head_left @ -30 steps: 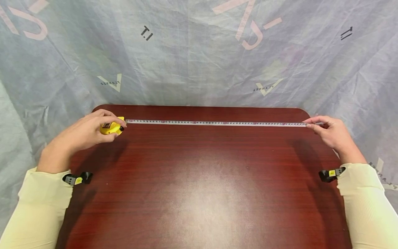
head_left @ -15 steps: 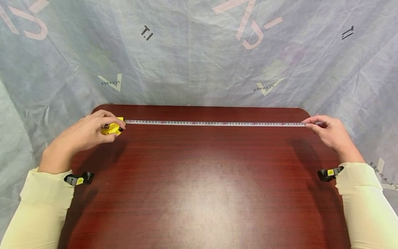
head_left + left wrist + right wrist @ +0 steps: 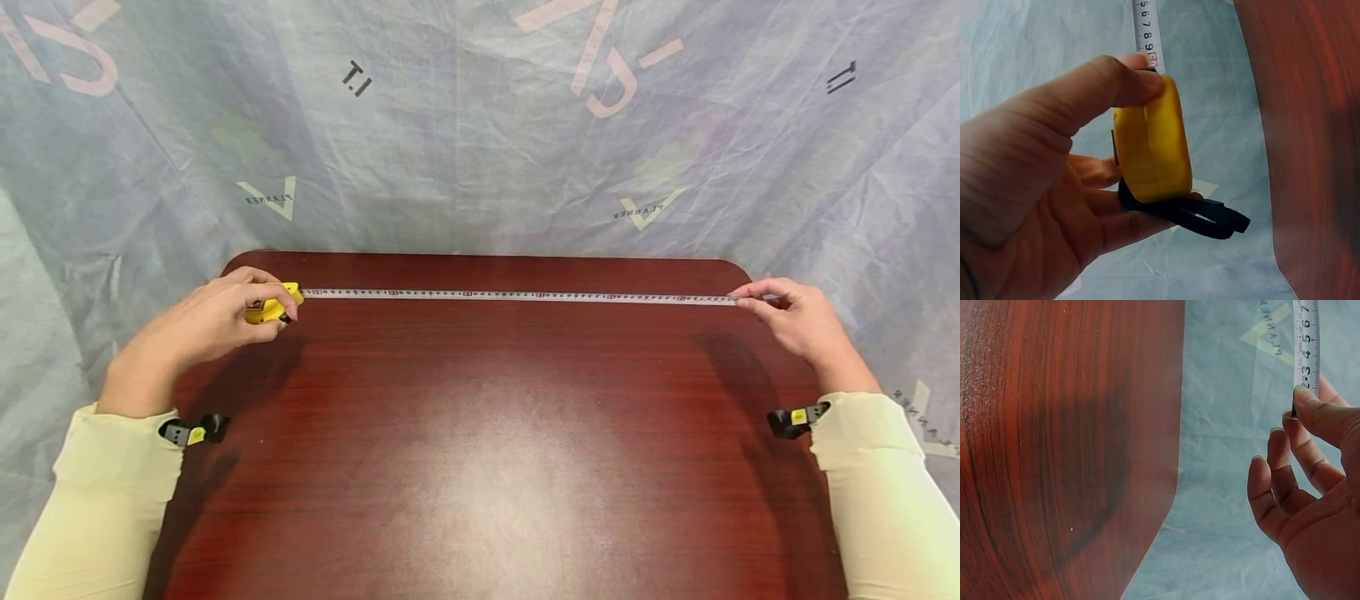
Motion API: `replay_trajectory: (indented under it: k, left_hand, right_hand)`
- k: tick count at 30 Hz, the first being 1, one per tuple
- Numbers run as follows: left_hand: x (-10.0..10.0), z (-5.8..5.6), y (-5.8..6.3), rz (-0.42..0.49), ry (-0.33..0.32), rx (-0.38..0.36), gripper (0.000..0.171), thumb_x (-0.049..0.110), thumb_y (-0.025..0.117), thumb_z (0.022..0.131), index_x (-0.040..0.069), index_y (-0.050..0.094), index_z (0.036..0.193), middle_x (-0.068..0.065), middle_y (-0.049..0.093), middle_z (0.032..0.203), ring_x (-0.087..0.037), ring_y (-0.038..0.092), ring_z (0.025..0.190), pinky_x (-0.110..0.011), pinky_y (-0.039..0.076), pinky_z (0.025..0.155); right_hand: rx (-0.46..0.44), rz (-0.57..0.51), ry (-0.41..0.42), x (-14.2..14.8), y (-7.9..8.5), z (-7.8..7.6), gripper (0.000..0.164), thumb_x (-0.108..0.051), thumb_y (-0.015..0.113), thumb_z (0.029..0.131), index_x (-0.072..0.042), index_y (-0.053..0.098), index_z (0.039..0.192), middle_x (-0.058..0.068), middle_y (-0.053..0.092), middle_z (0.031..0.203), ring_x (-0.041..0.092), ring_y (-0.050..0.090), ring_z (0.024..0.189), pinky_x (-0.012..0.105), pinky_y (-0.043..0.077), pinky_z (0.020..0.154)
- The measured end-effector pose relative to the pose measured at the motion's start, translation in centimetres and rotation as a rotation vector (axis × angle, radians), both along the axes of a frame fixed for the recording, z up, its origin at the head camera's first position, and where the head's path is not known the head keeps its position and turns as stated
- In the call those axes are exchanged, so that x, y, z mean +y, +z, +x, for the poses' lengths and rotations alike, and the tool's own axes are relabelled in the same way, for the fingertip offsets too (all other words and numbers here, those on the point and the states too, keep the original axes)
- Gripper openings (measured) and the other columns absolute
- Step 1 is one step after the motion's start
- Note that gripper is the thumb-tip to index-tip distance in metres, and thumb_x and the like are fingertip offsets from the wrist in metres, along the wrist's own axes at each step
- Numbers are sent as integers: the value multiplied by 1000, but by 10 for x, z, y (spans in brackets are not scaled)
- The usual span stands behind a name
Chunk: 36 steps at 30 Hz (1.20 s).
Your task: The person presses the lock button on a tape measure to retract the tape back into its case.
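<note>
My left hand [image 3: 213, 321] grips a yellow tape measure case [image 3: 1155, 147] between thumb and fingers, at the far left of the table. A black wrist strap [image 3: 1210, 219] hangs from the case over the fingers. From the case a white tape blade [image 3: 465, 297] with black numbers and red marks runs straight across to the right. Its free end is pinched between thumb and index finger of my right hand [image 3: 798, 317], near the far right corner. In the right wrist view the blade's low numbers [image 3: 1305, 353] show just past the thumb, and the other fingers are loosely bent.
The dark red wood-grain table [image 3: 487, 442] has rounded far corners. Behind and beside it hangs a grey cloth [image 3: 450, 125] printed with letters. Wrist cameras on black mounts [image 3: 787, 422] sit at both cuffs, and the hands cast shadows on the table.
The left fingertips have shifted slightly on the case front. Otherwise both hands and the stretched blade hold nearly the same place.
</note>
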<state>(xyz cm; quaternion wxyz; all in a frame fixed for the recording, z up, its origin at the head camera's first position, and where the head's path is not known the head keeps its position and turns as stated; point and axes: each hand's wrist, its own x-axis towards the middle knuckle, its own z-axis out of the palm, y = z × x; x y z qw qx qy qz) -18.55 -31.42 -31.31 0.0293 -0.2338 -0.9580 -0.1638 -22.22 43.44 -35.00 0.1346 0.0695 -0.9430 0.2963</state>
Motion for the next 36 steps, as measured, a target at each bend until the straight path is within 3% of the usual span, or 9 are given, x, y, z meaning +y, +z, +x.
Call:
replay_trajectory:
  k: [14,26,36]
  left_hand:
    - [2,1,0,4,-20,-1,33,4,78,87,29,75,110,-5,60,129,-23,57,107,-45,46,82]
    - [3,3,5,2,21,-41,43,8,78,89,27,72,127,-4,58,134,-25,51,120,-49,42,89]
    - [4,0,4,2,67,-69,69,11,78,87,26,51,148,-12,53,132,-29,52,110,-52,43,85]
  right_hand:
    - [13,0,14,0,-3,1,14,-15,76,95,-8,78,108,-30,65,85,-2,54,70,16,39,62]
    - [5,26,4,-6,-2,1,16,-20,75,96,-11,78,109,-18,64,80,5,47,70,21,36,61]
    - [7,20,15,-7,-4,1,16,-19,75,97,-9,78,108,-7,63,78,6,44,68,22,35,60]
